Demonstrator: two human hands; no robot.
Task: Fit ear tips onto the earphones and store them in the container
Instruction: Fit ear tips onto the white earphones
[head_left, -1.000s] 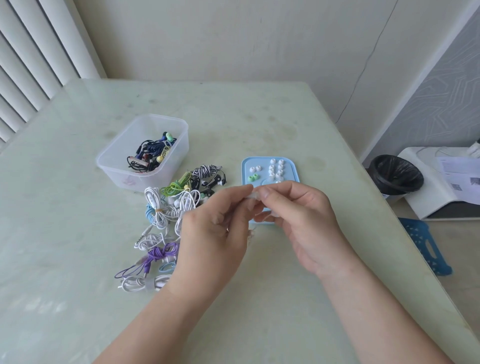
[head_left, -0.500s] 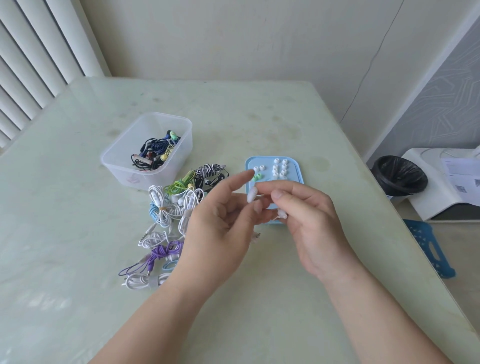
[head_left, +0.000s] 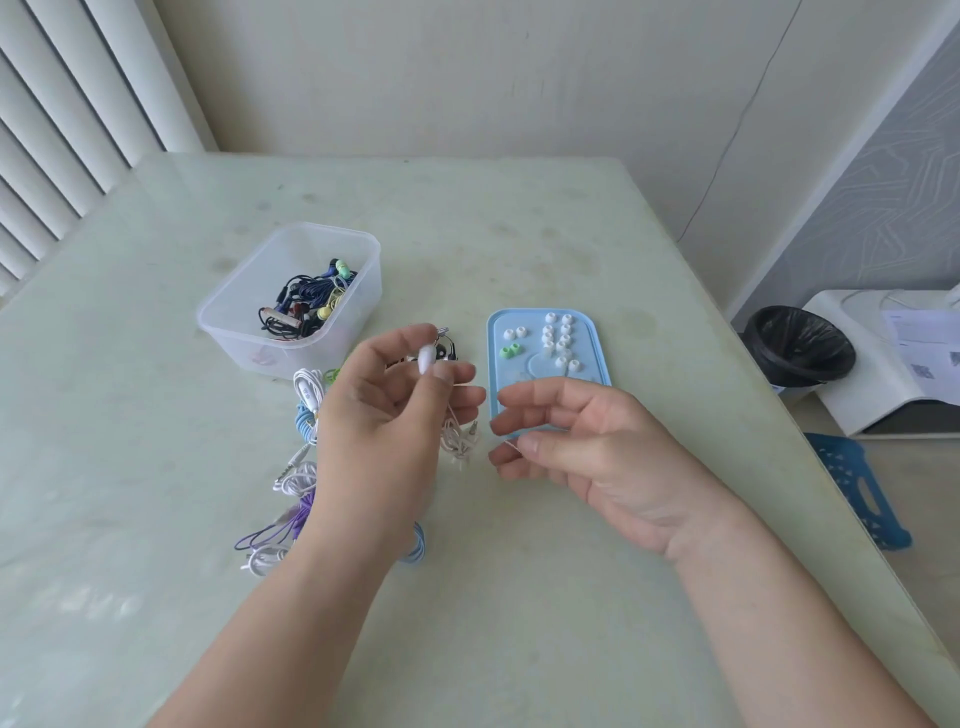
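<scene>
My left hand (head_left: 395, 410) pinches a white earbud (head_left: 427, 359) at its fingertips, and the earphone's coiled white cable (head_left: 457, 441) dangles below the fingers. My right hand (head_left: 582, 441) hovers beside it over the near end of the blue tray (head_left: 598, 343), with a thin white cord (head_left: 508, 442) pinched under the thumb. White ear tips (head_left: 558, 338) and two green ones (head_left: 510, 352) lie on the tray. A clear plastic container (head_left: 249, 332) at the left holds several dark and coloured earphones. Behind my left hand, a pile of bundled earphones (head_left: 298, 473) lies on the table.
The pale green table (head_left: 519, 571) ends at the right, where a black-lined bin (head_left: 800, 345), a white machine with papers (head_left: 893, 364) and a blue stool (head_left: 862, 488) stand on the floor. Window blinds line the left side.
My hands have drawn apart. The left one has carried the white earbud left, away from the tray, while the right has dropped lower and opened out.
</scene>
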